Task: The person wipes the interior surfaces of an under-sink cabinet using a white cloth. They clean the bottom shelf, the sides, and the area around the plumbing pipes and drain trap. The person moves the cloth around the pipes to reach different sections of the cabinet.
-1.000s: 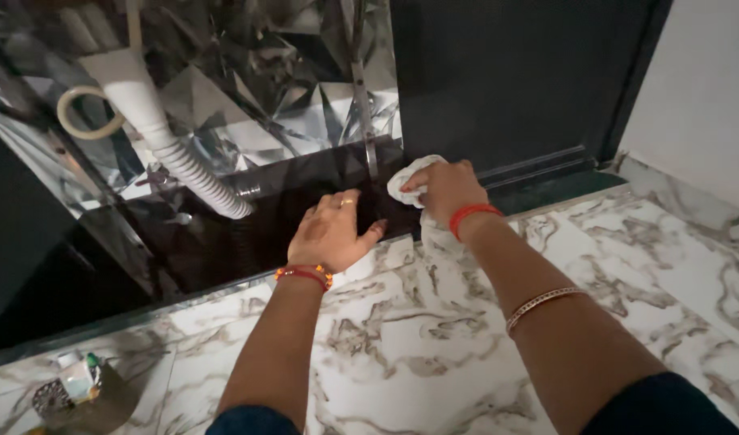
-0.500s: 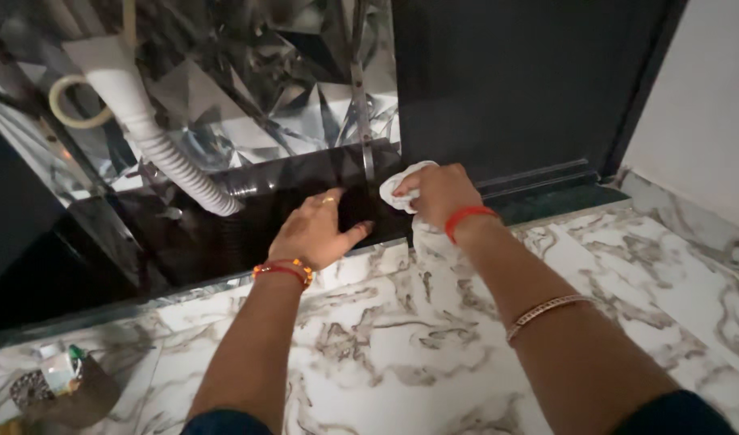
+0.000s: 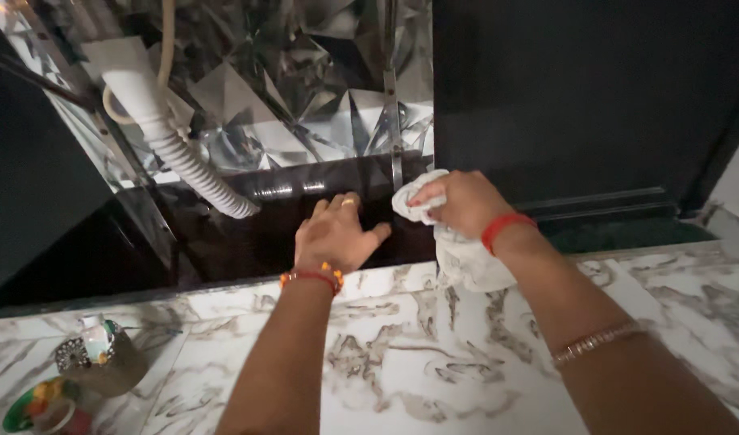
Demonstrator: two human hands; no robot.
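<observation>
Now right hand (image 3: 464,203) fingers clenched round white cloth (image 3: 458,250), left hand (image 3: 335,235) flat, released beside.

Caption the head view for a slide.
Right hand presses a crumpled white cloth against the dark glossy cabinet floor; left hand rests flat beside it.

- A single view, worn on the person's head, looks steeply down and forward along both forearms, which enter from 6 o'clock.
- It faces the floor edge of a dark cabinet recess; the marble floor (image 3: 402,354) fills the lower half, near the lens.
- The left hand (image 3: 337,234) and right hand (image 3: 462,201) sit about centre frame, at arm's length.
- The corrugated white hose (image 3: 196,173) lies toward 10 o'clock, a dark panel (image 3: 579,97) toward 1 o'clock.
- Small containers (image 3: 91,362) crowd the 8 o'clock corner, partly cut off.
</observation>
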